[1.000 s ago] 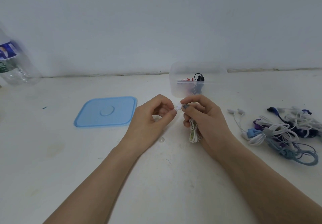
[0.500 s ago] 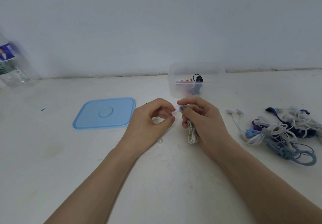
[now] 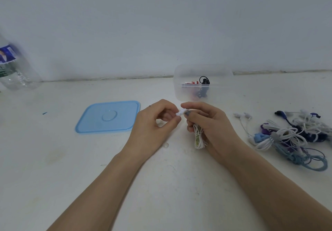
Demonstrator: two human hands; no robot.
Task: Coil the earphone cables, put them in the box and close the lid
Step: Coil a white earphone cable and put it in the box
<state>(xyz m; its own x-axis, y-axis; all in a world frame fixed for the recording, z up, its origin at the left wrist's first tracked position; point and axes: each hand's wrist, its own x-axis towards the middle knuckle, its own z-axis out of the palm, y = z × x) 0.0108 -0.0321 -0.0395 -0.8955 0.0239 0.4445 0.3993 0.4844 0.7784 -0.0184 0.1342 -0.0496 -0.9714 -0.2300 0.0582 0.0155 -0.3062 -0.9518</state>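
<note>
My right hand (image 3: 210, 124) grips a coiled white earphone cable (image 3: 199, 138), whose loops hang below my fist. My left hand (image 3: 154, 124) pinches the white end piece of that cable (image 3: 180, 113) between thumb and forefinger, right beside my right fingertips. Just behind my hands stands the clear plastic box (image 3: 203, 81), open, with red and black earphones inside. Its blue lid (image 3: 108, 116) lies flat on the table to the left. A tangled pile of white, blue and purple earphone cables (image 3: 294, 137) lies at the right.
A clear plastic bottle (image 3: 14, 67) with a blue label stands at the far left by the wall. A small clear bead (image 3: 165, 145) lies on the white table (image 3: 53, 168) below my left hand. The wall runs close behind the box.
Both hands stay in place with only small finger movements on the cable end. The view has shifted slightly.
</note>
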